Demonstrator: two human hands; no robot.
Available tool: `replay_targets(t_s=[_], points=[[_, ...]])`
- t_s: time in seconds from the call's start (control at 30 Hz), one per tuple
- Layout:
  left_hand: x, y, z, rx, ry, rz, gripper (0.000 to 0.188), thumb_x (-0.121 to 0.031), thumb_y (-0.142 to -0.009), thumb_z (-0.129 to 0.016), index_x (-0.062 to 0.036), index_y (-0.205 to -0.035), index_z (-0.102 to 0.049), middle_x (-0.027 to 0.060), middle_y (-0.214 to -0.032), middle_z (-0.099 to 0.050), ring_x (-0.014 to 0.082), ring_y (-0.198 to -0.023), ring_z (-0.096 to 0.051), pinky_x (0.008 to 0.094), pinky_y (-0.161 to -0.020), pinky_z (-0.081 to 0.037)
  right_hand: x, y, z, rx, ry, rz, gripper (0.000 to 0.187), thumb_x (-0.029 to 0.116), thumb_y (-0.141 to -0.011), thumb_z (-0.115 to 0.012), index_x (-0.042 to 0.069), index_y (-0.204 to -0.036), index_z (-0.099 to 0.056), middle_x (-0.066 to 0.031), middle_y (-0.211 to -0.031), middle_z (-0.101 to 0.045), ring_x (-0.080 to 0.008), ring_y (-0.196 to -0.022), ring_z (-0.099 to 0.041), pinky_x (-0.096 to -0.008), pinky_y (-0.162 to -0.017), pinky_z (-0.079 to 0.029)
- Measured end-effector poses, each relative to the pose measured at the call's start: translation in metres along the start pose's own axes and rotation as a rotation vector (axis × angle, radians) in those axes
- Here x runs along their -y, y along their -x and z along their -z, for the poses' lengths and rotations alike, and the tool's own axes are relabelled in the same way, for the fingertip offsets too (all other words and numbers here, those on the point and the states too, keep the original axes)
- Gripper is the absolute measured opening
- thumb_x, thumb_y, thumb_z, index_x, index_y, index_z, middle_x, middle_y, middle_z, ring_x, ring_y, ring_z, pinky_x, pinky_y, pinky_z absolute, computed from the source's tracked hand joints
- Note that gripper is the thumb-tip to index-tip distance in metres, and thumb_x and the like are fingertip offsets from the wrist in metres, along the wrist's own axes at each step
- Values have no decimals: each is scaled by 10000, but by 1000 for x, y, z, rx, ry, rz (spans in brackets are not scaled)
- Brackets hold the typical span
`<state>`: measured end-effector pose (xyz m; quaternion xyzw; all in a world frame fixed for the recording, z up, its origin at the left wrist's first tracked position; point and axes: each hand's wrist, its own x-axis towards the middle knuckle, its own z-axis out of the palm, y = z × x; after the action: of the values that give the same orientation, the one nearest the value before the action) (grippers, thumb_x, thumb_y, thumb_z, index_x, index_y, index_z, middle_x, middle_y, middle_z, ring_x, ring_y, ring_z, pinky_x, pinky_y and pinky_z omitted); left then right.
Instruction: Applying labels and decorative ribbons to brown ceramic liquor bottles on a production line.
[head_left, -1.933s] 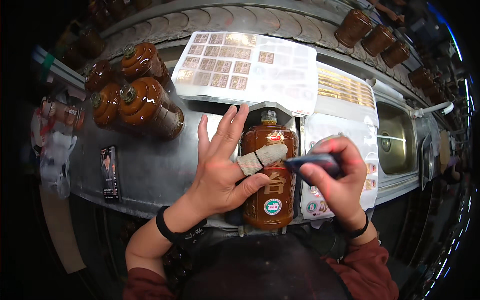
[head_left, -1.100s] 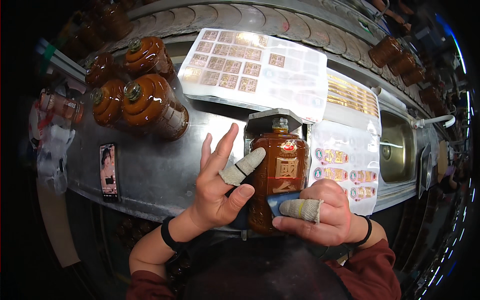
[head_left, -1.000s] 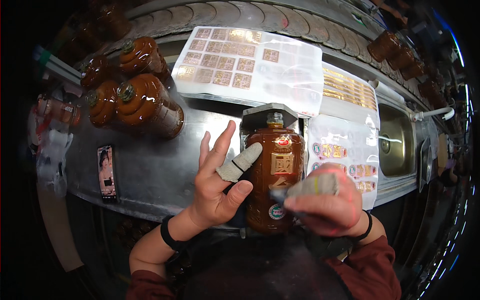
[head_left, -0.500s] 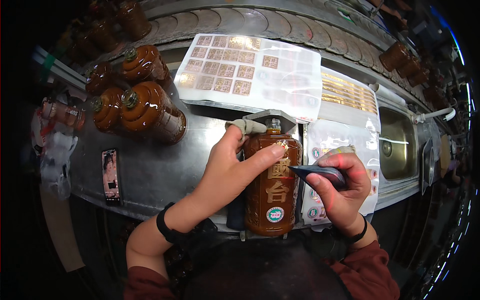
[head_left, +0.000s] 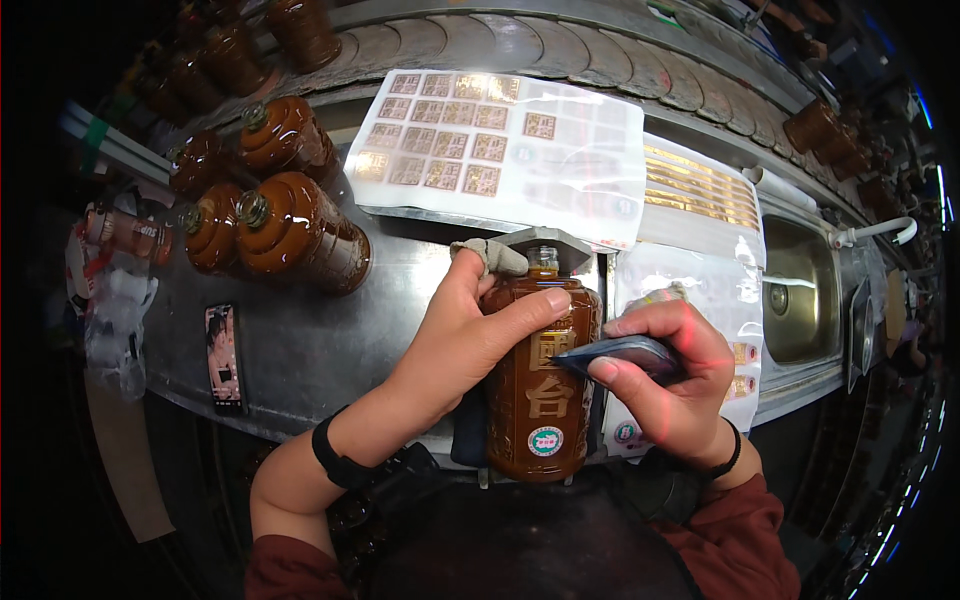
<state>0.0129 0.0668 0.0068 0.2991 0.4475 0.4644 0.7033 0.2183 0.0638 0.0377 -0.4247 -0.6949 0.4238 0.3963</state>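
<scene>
A glossy brown bottle (head_left: pixel 507 420) lies on its back before me, its glass neck pointing away. It bears raised gold characters and a round green-and-white sticker (head_left: pixel 545 442). My left hand (head_left: pixel 455 345) is closed over its upper left side, thumb across the front, a pale cloth finger cover (head_left: pixel 495 258) on one finger. In my right hand (head_left: pixel 695 375) is a dark, shiny, pointed tool (head_left: pixel 625 350), pinched between thumb and fingers. Its tip is at the gold lettering; contact is hard to judge. A metal bracket (head_left: pixel 565 248) stands by the neck.
Several brown bottles (head_left: pixel 300 230) stand at left, near a phone (head_left: pixel 223 355) and a plastic bag (head_left: pixel 118 330). Gold label sheets (head_left: pixel 570 120) lie beyond the bottle, more sheets (head_left: pixel 735 290) at right. Further right is a sink (head_left: pixel 800 300); a slatted conveyor (head_left: pixel 520 45) runs behind.
The tool in my right hand has moved left and slightly nearer me over the lettering. My left hand keeps its hold. Bottles on the conveyor have shifted right. The phone's picture differs.
</scene>
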Motion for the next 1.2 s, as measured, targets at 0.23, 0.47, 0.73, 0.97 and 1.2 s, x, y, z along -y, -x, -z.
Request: replay_targets(t_s=[0.23, 0.47, 0.73, 0.97, 1.2], points=[[8, -2, 5, -20, 74, 40, 325, -235, -999, -644, -38, -1194, -475, 82, -1146, -621, 114, -1062, -591, 287, -917, -492, -4, -42, -8, 79, 120, 39, 223, 81, -785, -777, 5, -971, -682, -118, -859, -692, -169, -737, -662, -291, -663, -514], [20, 6, 3, 53, 63, -116, 405, -194, -1017, -612, -23, -1333, -425, 84, -1261, -574, 123, -1150, -558, 304, -982, -470, -9, -68, -11, 33, 164, -2, 159, 88, -813, -727, -16, -915, -664, -80, -737, -658, -100, -667, -608, -265, -622, -495], [17, 5, 6, 76, 65, -75, 436, -174, -1007, -627, -21, -1349, -405, 91, -1275, -567, 130, -1159, -561, 308, -980, -481, -10, -67, -11, 7, 221, -39, 145, 89, -822, -716, -17, -904, -659, -67, -734, -653, -90, -674, -597, -261, -628, -490], [31, 7, 8, 2, 78, -193, 423, -172, -988, -657, -23, -1320, -442, 92, -1237, -593, 139, -1129, -575, 316, -964, -485, 5, -58, -14, -85, 204, -54, 182, 73, -823, -745, 6, -968, -659, -33, -834, -653, -87, -781, -598, -248, -712, -486], [42, 7, 10, -6, -173, -393, 427, -184, -997, -647, -27, -1347, -460, 76, -1240, -570, 142, -1164, -532, 320, -1012, -442, -18, -37, -13, -205, 72, -164, 164, 93, -906, -690, 18, -1033, -617, -2, -894, -597, -53, -796, -526, -198, -729, -431]])
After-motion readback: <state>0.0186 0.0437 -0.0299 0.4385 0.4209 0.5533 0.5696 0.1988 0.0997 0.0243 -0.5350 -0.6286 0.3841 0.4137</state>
